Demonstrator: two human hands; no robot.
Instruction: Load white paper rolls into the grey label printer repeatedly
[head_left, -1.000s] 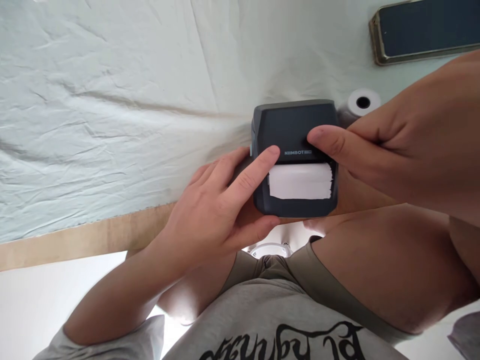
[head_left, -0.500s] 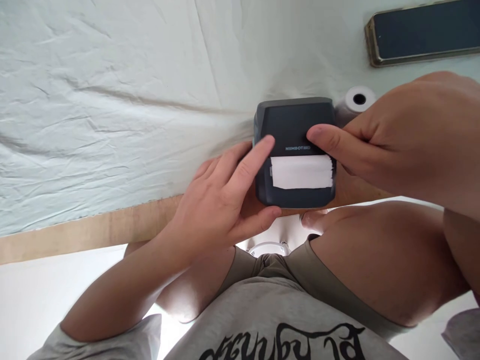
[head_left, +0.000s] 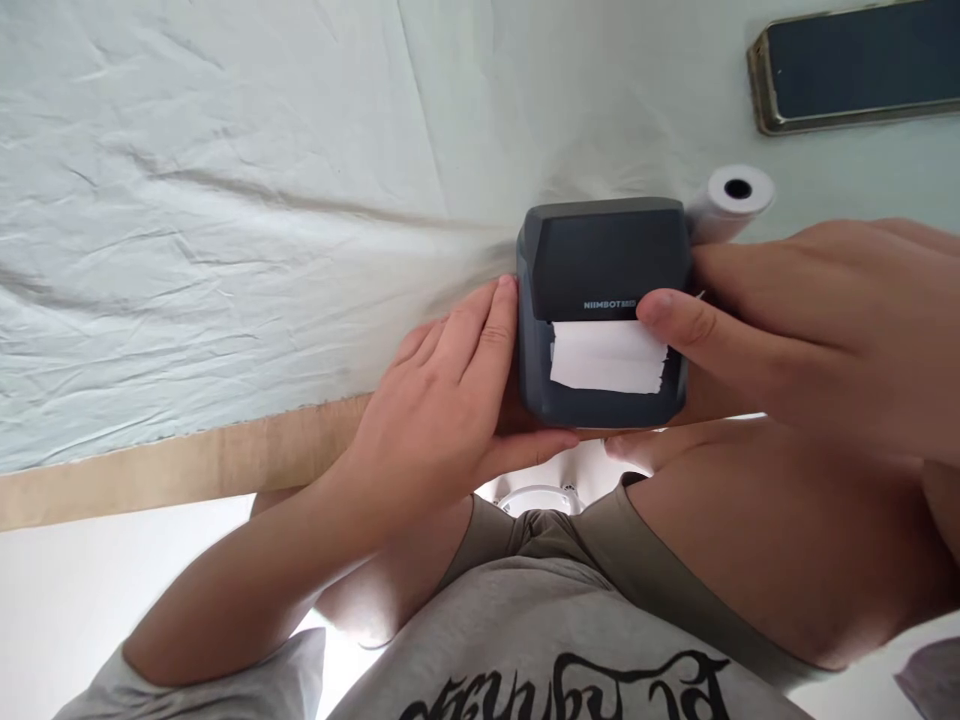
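A dark grey label printer (head_left: 600, 260) sits at the near edge of the table, with a strip of white paper (head_left: 604, 357) sticking out of its slot. My left hand (head_left: 442, 400) grips its left side, fingers flat against the casing and thumb under the front. My right hand (head_left: 810, 330) holds its right side, with the index fingertip resting on the top right corner of the paper strip.
A white paper roll (head_left: 731, 200) lies right behind the printer. A phone (head_left: 855, 65) with a gold edge lies at the far right on the wrinkled pale cloth (head_left: 225, 200). The wooden table edge (head_left: 187, 465) runs below the cloth.
My left index finger has slid off the printer's lid to its left side. My right index finger has moved down from the lid onto the paper strip.
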